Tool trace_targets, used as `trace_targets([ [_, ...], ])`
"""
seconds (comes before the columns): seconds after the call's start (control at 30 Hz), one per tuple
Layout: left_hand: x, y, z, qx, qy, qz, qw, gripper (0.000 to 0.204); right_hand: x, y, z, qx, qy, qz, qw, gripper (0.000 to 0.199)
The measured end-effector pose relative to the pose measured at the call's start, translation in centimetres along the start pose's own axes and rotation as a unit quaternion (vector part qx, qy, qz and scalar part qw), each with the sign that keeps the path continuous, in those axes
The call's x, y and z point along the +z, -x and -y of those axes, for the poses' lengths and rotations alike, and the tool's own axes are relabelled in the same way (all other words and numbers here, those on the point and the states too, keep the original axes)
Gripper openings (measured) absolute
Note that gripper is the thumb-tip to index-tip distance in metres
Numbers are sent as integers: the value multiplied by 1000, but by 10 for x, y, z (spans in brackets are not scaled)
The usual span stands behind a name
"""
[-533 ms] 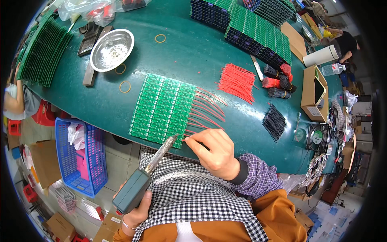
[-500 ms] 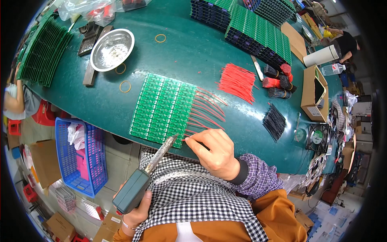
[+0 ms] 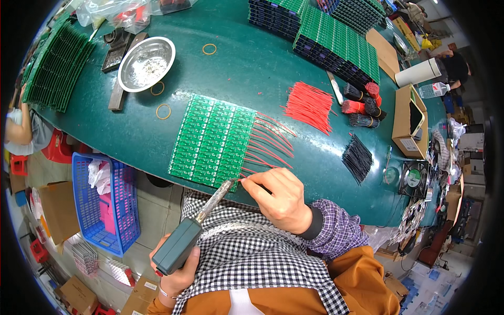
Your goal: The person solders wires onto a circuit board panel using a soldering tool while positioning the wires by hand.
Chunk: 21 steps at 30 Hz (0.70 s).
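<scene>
Nothing shifts much since the earlier frame — left hand still grips the soldering iron, tip at the green circuit-board panel on the bench. Right hand fingers pinch a red wire. Brown cardboard box sits far right; wire end hidden.

Desk: dark green top, curved near edge.
Floor: pale tiles, near left.
Blue basket: on the floor, left.
Cardboard boxes: left, beside the basket.
Light: bright, even.
</scene>
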State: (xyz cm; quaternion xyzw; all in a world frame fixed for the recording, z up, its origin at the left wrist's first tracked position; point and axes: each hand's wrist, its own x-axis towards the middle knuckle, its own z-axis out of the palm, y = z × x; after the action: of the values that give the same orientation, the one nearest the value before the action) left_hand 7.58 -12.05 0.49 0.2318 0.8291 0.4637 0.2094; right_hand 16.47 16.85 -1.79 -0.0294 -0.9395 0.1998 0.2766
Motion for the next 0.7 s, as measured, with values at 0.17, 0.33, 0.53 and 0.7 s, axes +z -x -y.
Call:
trace_targets([
  [0.17, 0, -1, -1, -4, -12, 12, 1000, 28, 0, 0, 0, 0, 3, 2, 1000, 26],
  [0.33, -2, 1, -4, -30, 0, 6, 1000, 26, 2, 0, 0, -2, 1, -3, 1000, 26],
  [0.53, -9, 22, 26, -79, 23, 11, 997, 29, 1, 0, 1, -2, 5, -7, 1000, 25],
  [0.7, -3, 21, 19, -46, 1, -4, 999, 29, 2, 0, 1, -1, 7, -7, 1000, 24],
])
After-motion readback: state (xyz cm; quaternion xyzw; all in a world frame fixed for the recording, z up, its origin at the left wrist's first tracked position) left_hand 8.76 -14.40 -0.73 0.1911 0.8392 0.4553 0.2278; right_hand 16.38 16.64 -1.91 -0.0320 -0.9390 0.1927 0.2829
